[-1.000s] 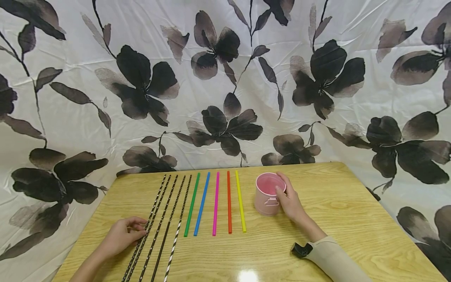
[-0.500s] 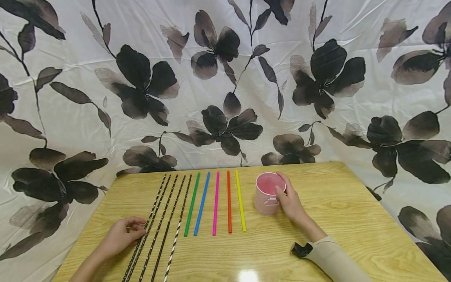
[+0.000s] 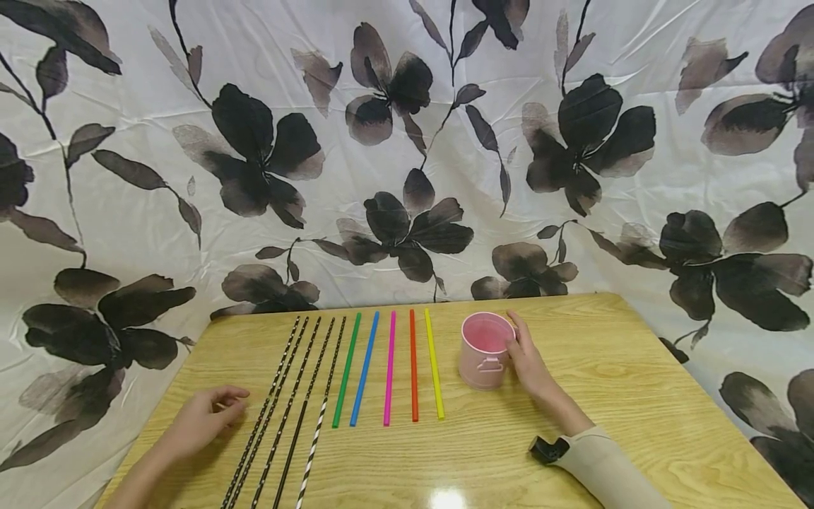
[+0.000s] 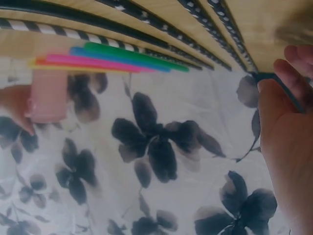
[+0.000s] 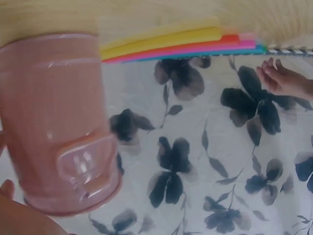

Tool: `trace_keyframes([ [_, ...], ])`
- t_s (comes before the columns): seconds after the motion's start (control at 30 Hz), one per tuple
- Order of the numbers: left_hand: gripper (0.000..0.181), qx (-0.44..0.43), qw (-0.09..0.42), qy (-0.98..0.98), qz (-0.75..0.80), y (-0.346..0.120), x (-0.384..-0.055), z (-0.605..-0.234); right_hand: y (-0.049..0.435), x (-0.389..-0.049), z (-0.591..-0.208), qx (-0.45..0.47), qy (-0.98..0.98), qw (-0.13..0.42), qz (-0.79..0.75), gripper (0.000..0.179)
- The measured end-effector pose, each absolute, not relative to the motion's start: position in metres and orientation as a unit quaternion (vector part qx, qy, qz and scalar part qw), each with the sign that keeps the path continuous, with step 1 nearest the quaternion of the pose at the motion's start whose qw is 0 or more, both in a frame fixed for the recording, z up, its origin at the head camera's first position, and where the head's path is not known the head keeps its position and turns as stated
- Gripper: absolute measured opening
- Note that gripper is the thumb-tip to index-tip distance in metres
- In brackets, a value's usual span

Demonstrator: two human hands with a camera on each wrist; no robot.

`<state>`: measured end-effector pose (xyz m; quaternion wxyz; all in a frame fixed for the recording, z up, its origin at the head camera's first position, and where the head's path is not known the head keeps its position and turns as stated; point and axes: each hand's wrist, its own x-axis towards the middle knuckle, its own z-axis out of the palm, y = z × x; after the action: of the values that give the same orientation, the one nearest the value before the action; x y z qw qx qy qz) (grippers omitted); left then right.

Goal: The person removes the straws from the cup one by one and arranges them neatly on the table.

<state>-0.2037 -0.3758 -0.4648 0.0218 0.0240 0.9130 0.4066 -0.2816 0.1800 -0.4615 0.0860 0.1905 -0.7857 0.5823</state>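
Observation:
A pink bucket-like cup (image 3: 478, 367) with a small handle on its front stands upright on the table. My right hand (image 3: 533, 371) is at its right side, fingers loosened and mostly straight, thumb near the rim; whether it still touches is hard to tell. Left of several long black patterned sticks, my left hand (image 3: 202, 424) hovers with loosely bent fingers, holding nothing. The nearest is a black speckled stick (image 3: 261, 410). Between the hands lie straw-like sticks in green (image 3: 346, 371), blue (image 3: 364, 369), pink (image 3: 390, 367), red (image 3: 414, 367) and yellow (image 3: 435, 364).
The wooden table (image 3: 604, 367) ends at a white cloth (image 3: 407, 155) with dark flowers behind it. A black-and-white striped stick (image 3: 312, 452) runs toward the near edge. On the right sleeve (image 3: 604, 466) sits a small black device (image 3: 547, 450).
My left hand has drawn back to the left, away from the black sticks. My right hand has loosened its grip and shifted slightly right; the cup stays in place.

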Motion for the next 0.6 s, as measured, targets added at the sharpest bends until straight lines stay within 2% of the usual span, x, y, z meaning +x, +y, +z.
trace_keyframes([
  [0.13, 0.030, 0.047, -0.017, 0.940, 0.337, -0.387, -0.209, -0.449, 0.195, -0.289, -0.455, 0.176, -0.813, 0.104, 0.545, 0.047],
  [0.33, 0.032, 0.089, -0.101, 0.970, 0.202, -0.409, -0.225, -0.408, 0.227, -0.308, -0.405, 0.142, -0.885, 0.145, 0.420, 0.052],
  [0.6, 0.061, 0.101, -0.164, 0.979, 0.063, -0.426, -0.245, -0.360, 0.267, -0.321, -0.338, 0.140, -0.959, 0.149, 0.197, 0.073],
])
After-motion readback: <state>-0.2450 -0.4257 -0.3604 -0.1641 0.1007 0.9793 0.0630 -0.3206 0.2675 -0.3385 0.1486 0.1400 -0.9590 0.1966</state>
